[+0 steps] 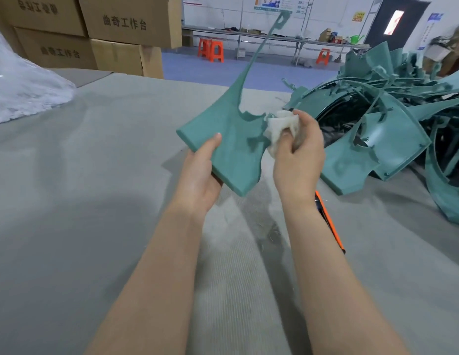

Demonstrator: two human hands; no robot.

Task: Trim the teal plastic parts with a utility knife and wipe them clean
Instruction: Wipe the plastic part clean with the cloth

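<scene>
the left hand (197,172) grips the teal part (231,139) by its wide end, held above the middle of the grey surface (95,201). the right hand (297,155) bunches a white cloth (279,124) against the part's jagged edge. it seems best to wipe along that edge with the left grip firm. the utility knife (331,221) lies partly hidden by the right forearm. a pile of teal parts (392,129) crowds the right edge, and cardboard boxes (115,29) stand past the far left corner.

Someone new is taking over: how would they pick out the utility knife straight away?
Start at the big heap of teal plastic parts on the right of the grey felt-covered table. On its near side, a slim orange-and-black utility knife lies flat, partly hidden by the right forearm. It is the only orange thing on the table.
</scene>
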